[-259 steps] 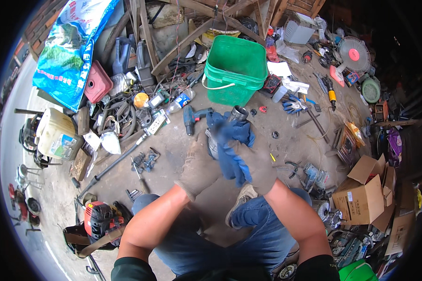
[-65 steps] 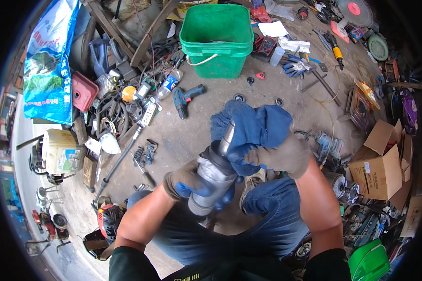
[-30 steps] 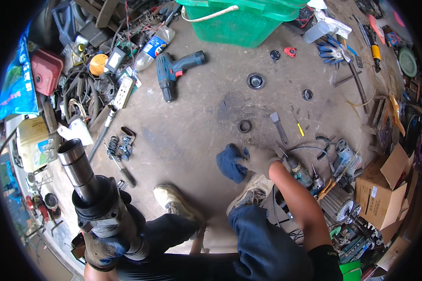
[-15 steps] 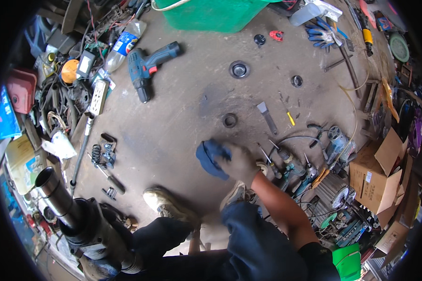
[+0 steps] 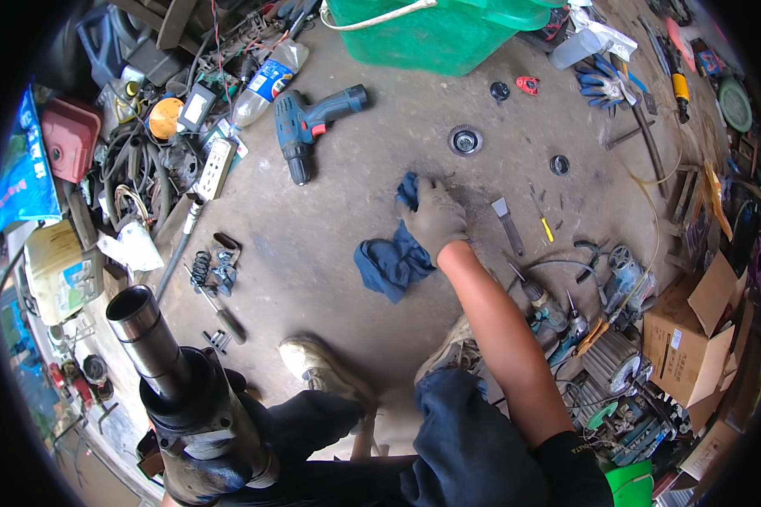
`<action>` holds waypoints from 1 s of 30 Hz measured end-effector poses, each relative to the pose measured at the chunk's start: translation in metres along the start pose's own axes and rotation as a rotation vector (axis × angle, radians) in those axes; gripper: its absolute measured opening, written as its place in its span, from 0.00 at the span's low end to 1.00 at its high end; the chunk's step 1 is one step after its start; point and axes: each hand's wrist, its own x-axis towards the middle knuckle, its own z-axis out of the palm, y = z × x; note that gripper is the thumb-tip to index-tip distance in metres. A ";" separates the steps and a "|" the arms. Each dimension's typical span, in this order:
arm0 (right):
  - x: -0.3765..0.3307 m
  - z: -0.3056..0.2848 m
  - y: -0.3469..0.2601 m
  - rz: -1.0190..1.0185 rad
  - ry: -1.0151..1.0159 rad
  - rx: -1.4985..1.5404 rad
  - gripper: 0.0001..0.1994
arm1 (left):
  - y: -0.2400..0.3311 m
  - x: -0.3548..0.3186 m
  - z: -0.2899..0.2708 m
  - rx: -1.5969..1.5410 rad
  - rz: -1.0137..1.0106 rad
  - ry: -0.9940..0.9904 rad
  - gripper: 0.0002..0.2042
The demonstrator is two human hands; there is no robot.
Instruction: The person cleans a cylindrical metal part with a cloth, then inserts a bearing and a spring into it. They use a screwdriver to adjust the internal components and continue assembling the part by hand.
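My right hand [image 5: 435, 215], in a grey work glove, reaches over the concrete floor with its fingers closed on a bunched end of a dark blue cloth [image 5: 389, 264]. The rest of the cloth lies crumpled on the floor, nearer to my shoes. The dark ring seen on the floor earlier is hidden, at about where the glove is. At the lower left, a dark metal housing with a shiny steel tube [image 5: 148, 334] stands tilted beside my left leg. My left hand does not show.
Around lie a cordless drill [image 5: 300, 127], a round black part [image 5: 465, 141], a smaller ring [image 5: 559, 165], a scraper [image 5: 507, 225] and a yellow-handled screwdriver [image 5: 544, 221]. A green tub [image 5: 423, 42] stands at the far side, a cardboard box [image 5: 681, 351] at right.
My right hand has moved away from me, drawing one end of the cloth along and spreading it out. The view has shifted, so the floor things appear further right.
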 end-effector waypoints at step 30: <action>-0.025 -0.016 0.007 -0.092 -0.066 0.496 0.19 | 0.009 0.040 0.025 0.059 0.044 -0.117 0.34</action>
